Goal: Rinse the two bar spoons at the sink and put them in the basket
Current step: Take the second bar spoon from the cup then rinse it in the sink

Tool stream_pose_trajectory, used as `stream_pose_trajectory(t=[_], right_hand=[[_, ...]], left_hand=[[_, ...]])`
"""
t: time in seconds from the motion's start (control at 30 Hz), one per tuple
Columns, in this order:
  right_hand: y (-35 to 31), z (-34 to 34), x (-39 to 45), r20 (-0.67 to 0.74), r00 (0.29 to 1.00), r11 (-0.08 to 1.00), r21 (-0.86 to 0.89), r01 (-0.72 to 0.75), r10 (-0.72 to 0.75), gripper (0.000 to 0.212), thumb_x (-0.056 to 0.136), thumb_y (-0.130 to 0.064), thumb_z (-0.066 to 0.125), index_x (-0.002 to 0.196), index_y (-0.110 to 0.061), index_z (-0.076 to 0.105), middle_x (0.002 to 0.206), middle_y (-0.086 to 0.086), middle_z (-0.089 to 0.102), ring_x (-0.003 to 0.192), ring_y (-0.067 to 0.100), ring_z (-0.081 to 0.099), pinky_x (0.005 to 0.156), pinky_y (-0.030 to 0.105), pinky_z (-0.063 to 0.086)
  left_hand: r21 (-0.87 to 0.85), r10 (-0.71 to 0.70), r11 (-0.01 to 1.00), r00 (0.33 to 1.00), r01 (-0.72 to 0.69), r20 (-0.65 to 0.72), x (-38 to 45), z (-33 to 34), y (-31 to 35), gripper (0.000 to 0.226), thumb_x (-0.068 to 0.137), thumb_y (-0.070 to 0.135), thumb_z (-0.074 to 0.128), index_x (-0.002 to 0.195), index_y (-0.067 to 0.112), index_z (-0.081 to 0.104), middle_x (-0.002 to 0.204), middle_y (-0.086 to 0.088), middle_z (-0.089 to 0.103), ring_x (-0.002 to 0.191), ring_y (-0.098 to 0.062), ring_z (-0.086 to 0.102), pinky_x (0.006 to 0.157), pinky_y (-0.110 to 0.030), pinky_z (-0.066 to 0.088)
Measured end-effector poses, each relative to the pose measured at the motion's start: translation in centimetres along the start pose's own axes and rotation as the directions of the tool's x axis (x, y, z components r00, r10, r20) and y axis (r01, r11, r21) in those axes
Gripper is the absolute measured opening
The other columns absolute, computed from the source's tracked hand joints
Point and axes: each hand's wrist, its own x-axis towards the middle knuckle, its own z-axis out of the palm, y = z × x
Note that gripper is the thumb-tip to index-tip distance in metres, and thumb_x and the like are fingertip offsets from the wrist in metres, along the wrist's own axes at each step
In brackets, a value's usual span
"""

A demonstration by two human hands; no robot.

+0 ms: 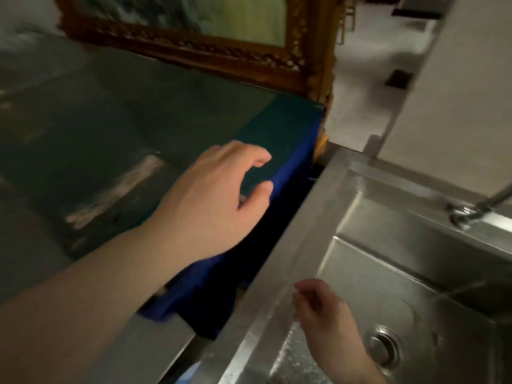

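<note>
My left hand reaches out over the dark green counter, fingers apart and curled, holding nothing; it hovers above the blue cloth at the counter's right edge. Lower right, my right hand hangs over the steel sink, fingers loosely bent and empty. A pale blurred streak lies on the counter left of my left hand; what it is cannot be told. No bar spoon and no basket are clearly visible.
A faucet stands at the sink's far rim and the drain sits in the wet basin. An ornate gold picture frame leans at the counter's back. A dark gap runs between counter and sink.
</note>
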Motion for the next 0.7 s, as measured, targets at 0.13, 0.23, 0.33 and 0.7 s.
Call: stream_pose_trajectory(t=[0.13, 0.23, 0.33, 0.7], right_hand=[[-5.6, 5.8, 0.4, 0.112, 0.987, 0.992, 0.048, 0.114, -0.119, 0.021, 0.086, -0.014, 0.069, 0.080, -0.034, 0.065, 0.067, -0.003, 0.072, 0.060, 0.017, 0.068, 0.065, 0.033, 0.056], [-8.4, 10.2, 0.7, 0.218, 0.967, 0.990, 0.067, 0.123, -0.135, 0.015, 0.087, -0.019, 0.067, 0.084, -0.033, 0.066, 0.072, -0.007, 0.073, 0.065, 0.012, 0.070, 0.070, 0.034, 0.057], [-11.0, 14.8, 1.1, 0.323, 0.925, 0.979, 0.050, 0.195, -0.201, 0.012, 0.089, -0.027, 0.065, 0.089, -0.038, 0.065, 0.075, -0.009, 0.073, 0.068, 0.012, 0.069, 0.071, 0.037, 0.058], [-17.0, 24.7, 3.2, 0.445, 0.889, 0.992, 0.106, 0.069, -0.109, 0.054, 0.075, -0.058, 0.060, 0.121, -0.030, 0.057, 0.101, -0.009, 0.067, 0.088, 0.009, 0.071, 0.082, 0.037, 0.060]], left_hand=[[0.097, -0.148, 0.983, 0.987, 0.153, -0.057, -3.9, -6.1, -6.2, 0.038, 0.091, 0.039, 0.052, 0.126, 0.024, 0.055, 0.118, 0.012, 0.059, 0.110, -0.008, 0.055, 0.090, -0.028, 0.044], [0.113, -0.279, 0.950, 0.953, 0.292, -0.117, -7.9, -9.1, -10.8, 0.036, 0.090, 0.038, 0.052, 0.123, 0.025, 0.057, 0.108, 0.017, 0.055, 0.096, 0.000, 0.054, 0.081, -0.017, 0.040], [0.054, -0.430, 0.894, 0.885, 0.445, -0.178, -12.7, -10.5, -15.3, 0.034, 0.088, 0.037, 0.052, 0.119, 0.025, 0.060, 0.098, 0.020, 0.055, 0.076, 0.008, 0.051, 0.070, -0.011, 0.038], [0.014, -0.710, 0.658, 0.614, 0.753, 0.347, -26.7, -3.4, -22.8, 0.122, 0.050, 0.086, 0.058, 0.151, 0.032, 0.016, 0.150, 0.014, 0.031, 0.134, -0.010, 0.037, 0.102, -0.024, 0.031]])
